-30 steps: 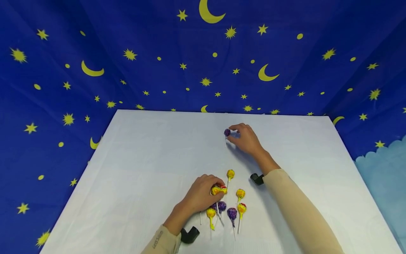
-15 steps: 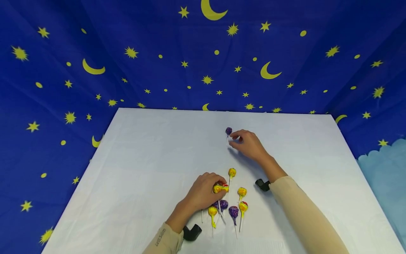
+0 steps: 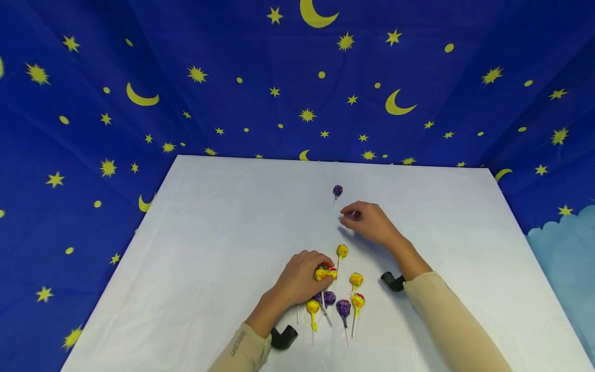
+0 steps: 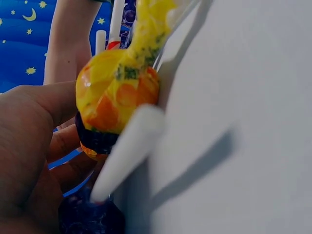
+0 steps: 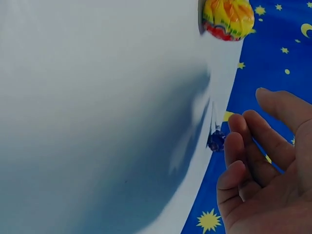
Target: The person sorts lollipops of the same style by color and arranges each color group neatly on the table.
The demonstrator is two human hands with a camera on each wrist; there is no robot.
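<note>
Now the left hand (image 3: 297, 279) curls round at least one yellow lollipop (image 3: 319, 274); rightward, a purple lollipop (image 3: 338, 190) lies alone far up the white table (image 3: 223, 212), apparently placed: the right hand (image 3: 369, 222), loosely open, empty, has released it and withdrawn.

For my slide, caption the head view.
Left fingers grip a yellow lollipop; empty right fingers hover near a lone purple lollipop.

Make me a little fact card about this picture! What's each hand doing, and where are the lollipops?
Left hand: curled around a yellow lollipop
Right hand: holds nothing; near the far purple lollipop, not touching it
Other lollipops: yellow and purple, by the left hand
Table: white
Backdrop: blue, starry
</note>
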